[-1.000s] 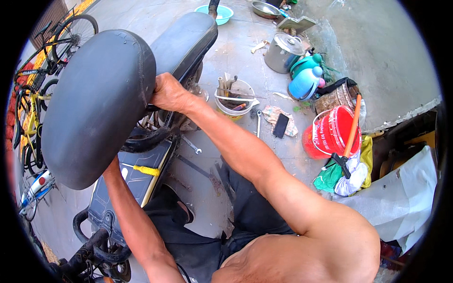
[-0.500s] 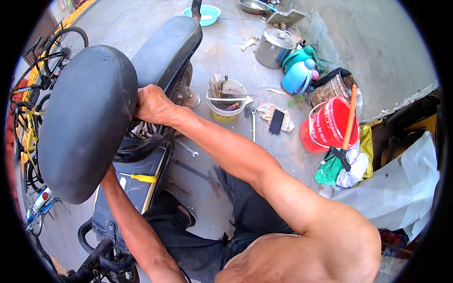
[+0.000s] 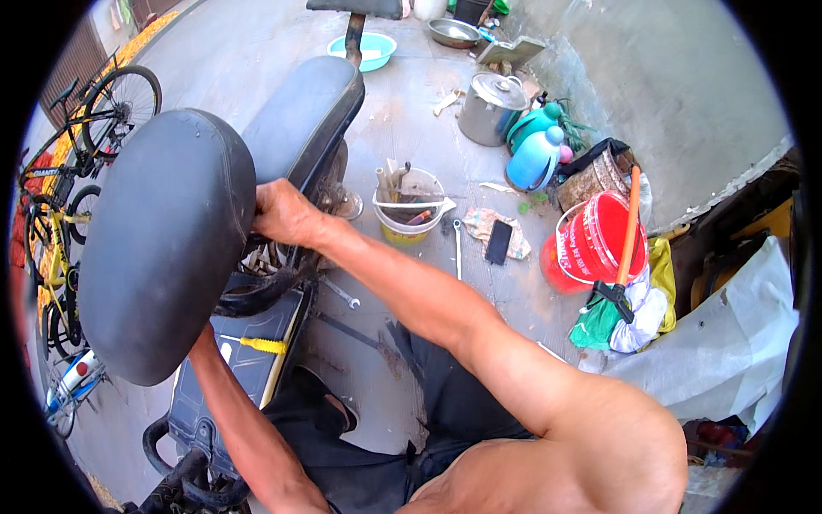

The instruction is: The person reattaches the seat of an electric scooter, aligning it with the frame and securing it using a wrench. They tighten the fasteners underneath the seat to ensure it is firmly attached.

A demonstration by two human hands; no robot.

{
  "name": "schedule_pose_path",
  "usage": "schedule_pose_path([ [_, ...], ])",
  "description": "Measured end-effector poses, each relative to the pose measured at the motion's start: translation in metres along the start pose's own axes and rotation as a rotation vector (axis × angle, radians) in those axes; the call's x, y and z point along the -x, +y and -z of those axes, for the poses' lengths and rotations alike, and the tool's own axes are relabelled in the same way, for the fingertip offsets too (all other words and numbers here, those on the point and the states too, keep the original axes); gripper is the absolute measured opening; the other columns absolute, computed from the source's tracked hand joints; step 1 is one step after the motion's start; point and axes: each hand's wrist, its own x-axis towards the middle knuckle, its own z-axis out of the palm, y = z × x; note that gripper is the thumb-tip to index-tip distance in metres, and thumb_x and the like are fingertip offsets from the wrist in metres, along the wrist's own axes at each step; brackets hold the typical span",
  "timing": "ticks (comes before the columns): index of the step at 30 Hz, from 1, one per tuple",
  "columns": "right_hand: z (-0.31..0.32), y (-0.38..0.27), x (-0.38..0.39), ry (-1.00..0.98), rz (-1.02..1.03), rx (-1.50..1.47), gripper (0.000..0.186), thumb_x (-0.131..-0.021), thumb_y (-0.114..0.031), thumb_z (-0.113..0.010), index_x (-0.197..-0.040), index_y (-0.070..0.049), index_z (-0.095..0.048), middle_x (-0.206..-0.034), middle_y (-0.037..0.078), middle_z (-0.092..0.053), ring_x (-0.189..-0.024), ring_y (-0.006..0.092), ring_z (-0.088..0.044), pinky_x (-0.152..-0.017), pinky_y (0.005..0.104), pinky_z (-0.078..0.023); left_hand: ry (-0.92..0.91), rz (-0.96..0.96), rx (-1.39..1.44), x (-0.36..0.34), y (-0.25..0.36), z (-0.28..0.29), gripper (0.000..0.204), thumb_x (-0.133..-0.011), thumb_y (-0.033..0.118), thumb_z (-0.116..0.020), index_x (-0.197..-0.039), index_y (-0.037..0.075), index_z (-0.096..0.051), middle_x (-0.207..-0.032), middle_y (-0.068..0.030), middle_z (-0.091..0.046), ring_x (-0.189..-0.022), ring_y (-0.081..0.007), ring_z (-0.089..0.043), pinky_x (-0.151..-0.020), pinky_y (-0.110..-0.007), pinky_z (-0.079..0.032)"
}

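A black padded scooter seat stands tilted up over the scooter. My right hand is closed at its right edge, with the fingertips hidden. Under the seat's lower edge, only the wrist and a little of my left hand show; its fingers are out of sight behind the seat. Beyond lies the longer rear seat. Below the raised seat is the dark footboard, and on it rests a screwdriver with a yellow handle.
On the floor right of the scooter are wrenches, a tool bucket, and a phone on a cloth. A red bucket, blue jug and steel pot stand by the wall. Bicycles stand at far left.
The view has shifted slightly, so most things sit a little lower in it. Both hands keep their places at the tilted seat, and I see no clear movement of it against the scooter.
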Motion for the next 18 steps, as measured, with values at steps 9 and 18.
schedule_pose_path([
  [9, 0.003, -0.015, 0.008, 0.016, 0.095, 0.064, 0.024, -0.080, -0.009, -0.070, -0.102, 0.000, -0.065, -0.093, 0.021, -0.067, -0.084, 0.0326, -0.069, -0.071, 0.0342, -0.052, -0.013, 0.047, 0.036, -0.001, 0.007, 0.004, 0.057, -0.094, 0.027, -0.062, -0.144, 0.010, -0.042, -0.149, -0.0120, -0.041, -0.137, -0.0280, -0.036, -0.115, -0.043, -0.024],
  [18, -0.006, -0.017, 0.014, 0.048, 0.051, -0.033, 0.024, -0.081, -0.010, -0.067, -0.103, -0.001, -0.064, -0.091, 0.022, -0.066, -0.087, 0.0355, -0.067, -0.074, 0.0381, -0.051, -0.019, 0.103, 0.098, -0.001, 0.007, 0.002, 0.057, -0.094, 0.028, -0.062, -0.144, 0.010, -0.041, -0.148, -0.0117, -0.042, -0.137, -0.0279, -0.036, -0.115, -0.042, -0.025],
])
